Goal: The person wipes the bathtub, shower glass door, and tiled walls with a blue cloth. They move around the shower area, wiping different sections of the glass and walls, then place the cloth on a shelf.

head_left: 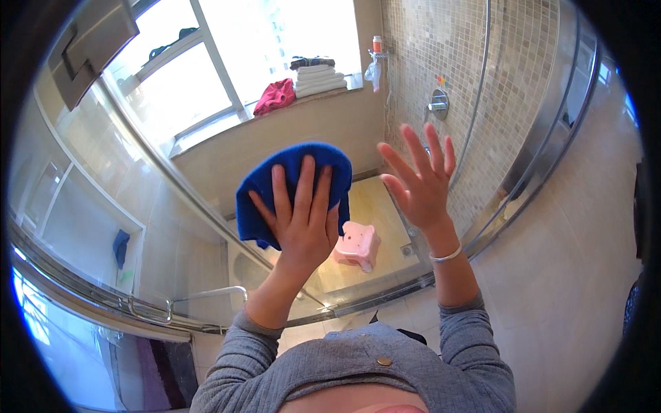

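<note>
My left hand [304, 222] lies flat with spread fingers on a folded blue cloth [333, 170], which appears pressed against the clear glass of the shower enclosure. My right hand [423, 191] is raised to the right of the cloth, its fingers apart and nothing in it; a pale bangle [446, 253] circles that wrist. Whether the right fingertips touch the glass, I cannot tell. Beyond the glass, low between my hands, a pink plastic stool [360, 242] stands on the shower floor, partly behind the left hand and the cloth.
On the window sill rest folded white towels [317, 81] and a crumpled red cloth [274, 97]. A chrome shower valve [438, 105] is on the mosaic wall, near a small corner shelf [378, 53] holding a bottle. A metal handle [209, 294] juts out at lower left. A dark sill edge crosses below.
</note>
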`<action>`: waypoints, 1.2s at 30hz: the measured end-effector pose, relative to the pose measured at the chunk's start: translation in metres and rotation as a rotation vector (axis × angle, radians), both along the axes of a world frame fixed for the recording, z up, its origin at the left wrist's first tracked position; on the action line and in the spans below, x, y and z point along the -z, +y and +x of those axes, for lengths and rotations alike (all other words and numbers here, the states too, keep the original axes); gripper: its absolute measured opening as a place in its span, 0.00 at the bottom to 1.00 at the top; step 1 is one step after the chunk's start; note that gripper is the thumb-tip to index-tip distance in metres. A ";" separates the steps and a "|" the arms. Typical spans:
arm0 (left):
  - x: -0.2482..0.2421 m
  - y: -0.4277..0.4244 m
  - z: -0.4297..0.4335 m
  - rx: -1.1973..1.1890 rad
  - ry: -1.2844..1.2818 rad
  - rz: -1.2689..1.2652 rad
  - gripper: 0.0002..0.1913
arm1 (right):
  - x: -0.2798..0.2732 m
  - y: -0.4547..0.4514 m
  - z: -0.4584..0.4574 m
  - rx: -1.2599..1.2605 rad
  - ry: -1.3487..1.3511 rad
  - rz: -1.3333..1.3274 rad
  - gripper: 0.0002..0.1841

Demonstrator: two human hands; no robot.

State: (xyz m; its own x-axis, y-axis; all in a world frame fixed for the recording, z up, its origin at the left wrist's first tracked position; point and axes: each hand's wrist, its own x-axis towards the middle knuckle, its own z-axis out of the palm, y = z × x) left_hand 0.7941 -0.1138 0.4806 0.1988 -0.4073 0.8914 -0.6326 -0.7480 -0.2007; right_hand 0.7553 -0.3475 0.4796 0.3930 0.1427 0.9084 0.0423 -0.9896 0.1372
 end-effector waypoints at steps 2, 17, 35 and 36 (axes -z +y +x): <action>0.036 -0.018 0.000 -0.039 0.018 -0.029 0.23 | 0.027 -0.031 -0.007 -0.066 -0.008 0.023 0.29; 0.012 -0.013 0.007 -0.164 -0.200 -0.326 0.32 | 0.010 -0.040 -0.009 -0.301 0.128 0.045 0.34; 0.134 -0.145 -0.030 0.009 -0.001 0.256 0.25 | 0.118 -0.123 -0.055 -0.189 -0.025 0.462 0.34; 0.151 -0.130 -0.029 -0.004 -0.002 0.231 0.24 | 0.123 -0.115 -0.056 -0.164 -0.010 0.441 0.34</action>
